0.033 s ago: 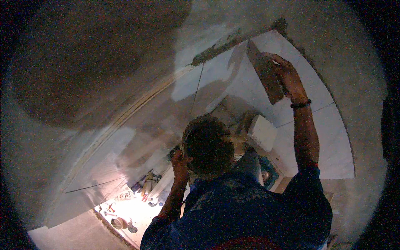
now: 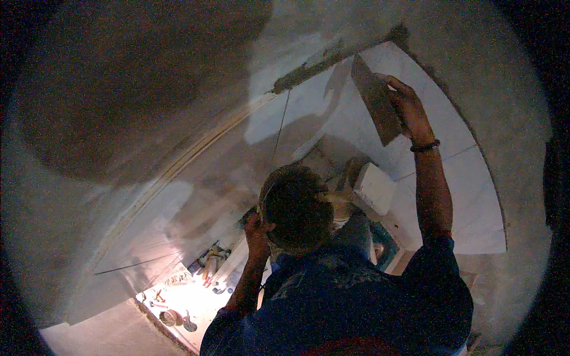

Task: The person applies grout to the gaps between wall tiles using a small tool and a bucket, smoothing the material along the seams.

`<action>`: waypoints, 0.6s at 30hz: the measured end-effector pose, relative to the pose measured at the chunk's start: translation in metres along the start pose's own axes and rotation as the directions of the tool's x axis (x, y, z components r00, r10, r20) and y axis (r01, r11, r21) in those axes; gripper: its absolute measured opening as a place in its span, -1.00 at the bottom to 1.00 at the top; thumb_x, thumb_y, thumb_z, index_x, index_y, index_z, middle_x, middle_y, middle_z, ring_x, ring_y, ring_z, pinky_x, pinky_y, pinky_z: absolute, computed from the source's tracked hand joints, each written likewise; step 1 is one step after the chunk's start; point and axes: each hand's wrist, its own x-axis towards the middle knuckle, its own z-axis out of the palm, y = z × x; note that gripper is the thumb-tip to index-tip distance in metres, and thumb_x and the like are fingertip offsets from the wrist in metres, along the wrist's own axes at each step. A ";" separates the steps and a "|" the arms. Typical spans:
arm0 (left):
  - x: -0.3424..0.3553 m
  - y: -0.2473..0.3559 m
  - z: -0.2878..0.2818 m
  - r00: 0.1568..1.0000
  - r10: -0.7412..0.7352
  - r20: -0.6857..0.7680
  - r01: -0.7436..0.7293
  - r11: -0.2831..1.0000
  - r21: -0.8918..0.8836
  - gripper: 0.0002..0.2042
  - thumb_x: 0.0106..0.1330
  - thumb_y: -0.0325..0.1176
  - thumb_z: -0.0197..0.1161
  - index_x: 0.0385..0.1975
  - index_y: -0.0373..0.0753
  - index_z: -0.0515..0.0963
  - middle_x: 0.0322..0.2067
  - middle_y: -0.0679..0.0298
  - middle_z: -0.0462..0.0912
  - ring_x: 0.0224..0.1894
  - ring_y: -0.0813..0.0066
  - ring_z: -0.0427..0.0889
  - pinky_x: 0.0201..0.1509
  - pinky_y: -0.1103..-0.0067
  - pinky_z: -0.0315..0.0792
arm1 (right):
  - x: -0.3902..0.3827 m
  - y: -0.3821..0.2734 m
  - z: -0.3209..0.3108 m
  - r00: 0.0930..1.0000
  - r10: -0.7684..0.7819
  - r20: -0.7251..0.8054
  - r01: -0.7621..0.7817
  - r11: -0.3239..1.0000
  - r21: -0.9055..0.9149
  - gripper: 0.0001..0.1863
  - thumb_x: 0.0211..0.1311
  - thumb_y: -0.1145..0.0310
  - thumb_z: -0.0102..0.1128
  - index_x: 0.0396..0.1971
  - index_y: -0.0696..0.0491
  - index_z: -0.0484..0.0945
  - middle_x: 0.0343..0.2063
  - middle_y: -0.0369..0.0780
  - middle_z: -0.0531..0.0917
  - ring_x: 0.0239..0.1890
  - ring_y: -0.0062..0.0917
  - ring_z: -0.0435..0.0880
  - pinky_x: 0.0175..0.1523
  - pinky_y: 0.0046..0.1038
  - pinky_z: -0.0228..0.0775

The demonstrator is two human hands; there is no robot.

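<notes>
Blade (image 2: 375,104) in right hand (image 2: 411,108), lower end farther left; shirt marks (image 2: 286,280) unreadable.

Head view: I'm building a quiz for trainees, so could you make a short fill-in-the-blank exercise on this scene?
1. The dark-shirted person is seen from ____.
2. That person's raised ____ hand holds a dark flat tool.
3. A dark bracelet circles the ____ of the raised arm.
4. The brightly lit patch lies in the picture's ____ left part.

Missing words: behind; right; wrist; lower.
</notes>
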 end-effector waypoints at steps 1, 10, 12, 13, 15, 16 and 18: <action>0.002 -0.003 -0.004 1.000 0.021 0.009 -0.022 0.999 0.048 -0.72 -0.20 -0.50 0.19 -0.37 -0.30 0.46 -0.37 0.29 0.51 -0.33 0.45 0.46 -0.21 0.52 0.34 | 0.006 0.007 0.002 0.999 0.021 -0.029 -0.020 0.999 0.032 -0.66 0.18 0.34 -0.09 -0.07 0.13 0.41 -0.21 -0.22 0.56 -0.22 -0.55 0.56 -0.10 -0.58 0.40; -0.003 0.009 -0.005 0.996 0.082 0.032 -0.086 0.983 0.161 -0.72 -0.20 -0.53 0.18 -0.38 -0.27 0.45 -0.39 0.29 0.52 -0.31 0.42 0.48 -0.23 0.51 0.37 | -0.008 -0.017 0.083 0.988 0.120 -0.100 -0.114 0.991 0.065 -0.63 0.03 0.50 -0.08 -0.09 0.15 0.42 -0.27 -0.21 0.58 -0.33 -0.61 0.55 -0.21 -0.56 0.43; -0.002 -0.003 -0.010 0.999 0.036 -0.015 -0.034 0.993 0.117 -0.70 -0.21 -0.53 0.18 -0.36 -0.27 0.46 -0.39 0.28 0.52 -0.32 0.41 0.49 -0.26 0.50 0.38 | -0.017 -0.020 0.101 0.994 0.031 -0.104 -0.044 0.992 -0.119 -0.64 0.02 0.51 -0.07 -0.10 0.14 0.43 -0.29 -0.23 0.58 -0.32 -0.62 0.54 -0.19 -0.54 0.41; -0.002 -0.005 -0.010 0.999 0.035 -0.019 -0.033 0.995 0.097 -0.69 -0.21 -0.54 0.19 -0.35 -0.27 0.46 -0.40 0.28 0.52 -0.33 0.40 0.49 -0.28 0.50 0.39 | -0.021 -0.020 0.110 0.994 -0.014 -0.105 -0.009 0.978 -0.209 -0.64 0.02 0.52 -0.07 -0.11 0.13 0.44 -0.29 -0.24 0.59 -0.32 -0.63 0.53 -0.18 -0.54 0.40; -0.003 -0.007 -0.009 0.999 0.032 -0.029 -0.030 0.998 0.059 -0.68 -0.22 -0.54 0.20 -0.34 -0.26 0.47 -0.41 0.28 0.52 -0.35 0.39 0.49 -0.30 0.49 0.39 | -0.031 -0.018 0.129 0.992 -0.123 -0.013 0.110 0.925 -0.365 -0.64 0.01 0.54 -0.07 -0.11 0.13 0.45 -0.28 -0.24 0.58 -0.29 -0.62 0.52 -0.17 -0.54 0.39; -0.003 -0.005 -0.009 1.000 -0.004 -0.026 0.005 0.999 0.054 -0.68 -0.22 -0.55 0.20 -0.35 -0.26 0.47 -0.41 0.28 0.52 -0.36 0.39 0.49 -0.30 0.49 0.40 | -0.036 -0.017 0.137 0.985 -0.171 0.036 0.170 0.882 -0.440 -0.64 0.01 0.55 -0.07 -0.11 0.13 0.45 -0.28 -0.24 0.57 -0.27 -0.62 0.52 -0.16 -0.54 0.38; -0.002 -0.003 -0.007 0.997 -0.076 -0.012 0.076 0.996 0.039 -0.69 -0.22 -0.56 0.21 -0.35 -0.27 0.47 -0.41 0.28 0.52 -0.38 0.38 0.49 -0.31 0.48 0.41 | -0.045 -0.010 0.153 0.985 -0.171 0.029 0.173 0.964 -0.201 -0.64 0.02 0.55 -0.07 -0.11 0.12 0.45 -0.27 -0.23 0.57 -0.24 -0.60 0.51 -0.13 -0.53 0.37</action>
